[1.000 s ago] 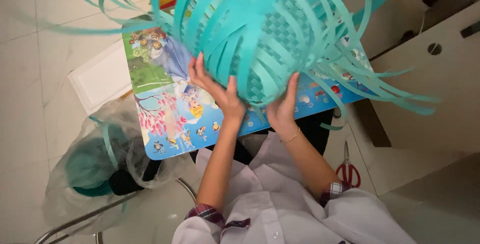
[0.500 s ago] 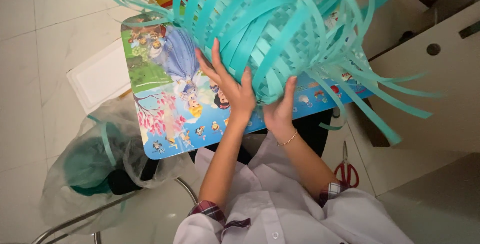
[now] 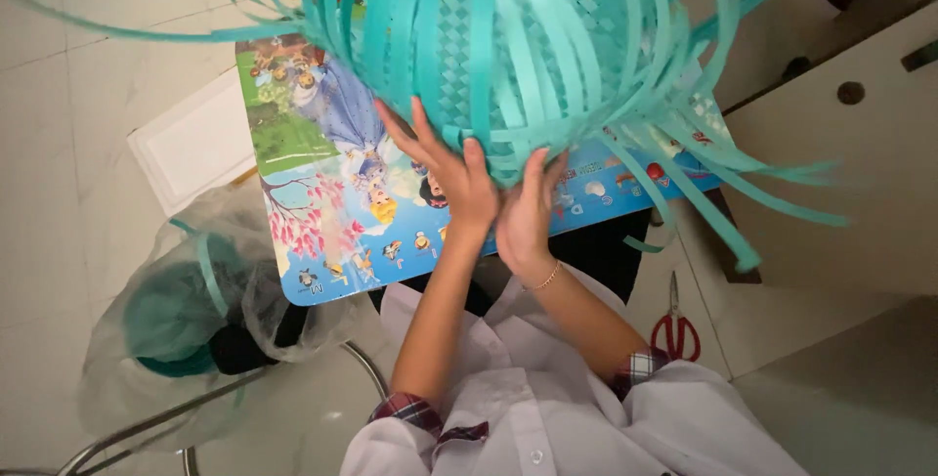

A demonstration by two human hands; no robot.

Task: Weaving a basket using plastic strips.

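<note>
Woven teal basket [image 3: 508,56] against both palms

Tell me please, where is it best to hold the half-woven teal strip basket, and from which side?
Grip the half-woven teal strip basket by its tight woven base, from the near side, palms flat as the left hand and right hand are placed. The loose strips fan outward and would probably bend or slip.

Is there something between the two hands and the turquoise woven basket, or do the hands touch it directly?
Nothing visible stands between them. The left hand and right hand press directly on the woven basket, above the picture table.
</note>
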